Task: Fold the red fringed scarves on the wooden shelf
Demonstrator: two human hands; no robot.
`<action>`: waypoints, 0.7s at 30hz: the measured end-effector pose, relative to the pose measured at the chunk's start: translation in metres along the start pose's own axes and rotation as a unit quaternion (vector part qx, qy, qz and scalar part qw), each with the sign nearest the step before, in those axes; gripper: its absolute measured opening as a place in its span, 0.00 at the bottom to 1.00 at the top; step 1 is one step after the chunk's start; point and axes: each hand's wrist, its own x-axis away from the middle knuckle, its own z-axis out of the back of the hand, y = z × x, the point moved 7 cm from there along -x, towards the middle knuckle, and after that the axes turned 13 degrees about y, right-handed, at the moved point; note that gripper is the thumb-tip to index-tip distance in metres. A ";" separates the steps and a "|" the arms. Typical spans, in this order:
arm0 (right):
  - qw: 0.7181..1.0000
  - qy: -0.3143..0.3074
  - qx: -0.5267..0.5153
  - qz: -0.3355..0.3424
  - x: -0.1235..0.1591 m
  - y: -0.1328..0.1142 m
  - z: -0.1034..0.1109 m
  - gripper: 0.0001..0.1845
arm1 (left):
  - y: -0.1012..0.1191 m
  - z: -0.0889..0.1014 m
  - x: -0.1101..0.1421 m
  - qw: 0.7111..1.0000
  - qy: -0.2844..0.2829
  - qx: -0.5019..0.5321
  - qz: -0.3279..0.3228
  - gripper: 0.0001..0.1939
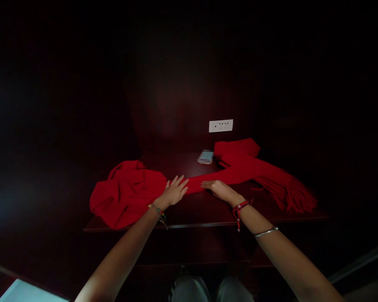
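Note:
A red scarf [242, 170] with a fringed end lies across a dark wooden shelf [201, 216]. Its left part is bunched in loose folds, while a narrow flat strip runs through the middle to the fringe on the right. My left hand [174, 193] rests flat on the strip beside the bunched part, fingers spread. On the same strip, a little to the right, my right hand [220, 191] lies palm down with its fingers stretched out and held close together. Neither hand grips the cloth.
A white wall socket [221, 126] is set in the dark back panel. In front of it, a small pale blurred item [206, 157] lies on the shelf near the scarf. The shelf's front edge runs below my hands, and my knees [190, 289] show beneath it.

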 end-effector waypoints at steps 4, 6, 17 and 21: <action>0.999 -0.002 -0.003 -0.036 0.004 0.012 -0.004 0.26 | -0.001 -0.021 -0.002 0.998 -0.053 -0.009 0.012 0.25; 0.998 -0.007 -0.003 -0.065 0.007 0.019 -0.005 0.26 | -0.003 -0.020 -0.001 0.998 -0.056 -0.017 0.013 0.25; 0.975 -0.124 -0.025 -0.186 -0.026 -0.010 -0.030 0.30 | -0.009 -0.022 -0.005 0.997 -0.049 -0.034 0.045 0.30; 0.957 -0.178 0.017 -0.228 -0.006 0.012 -0.026 0.30 | -0.012 -0.019 -0.005 0.997 -0.051 -0.033 0.053 0.31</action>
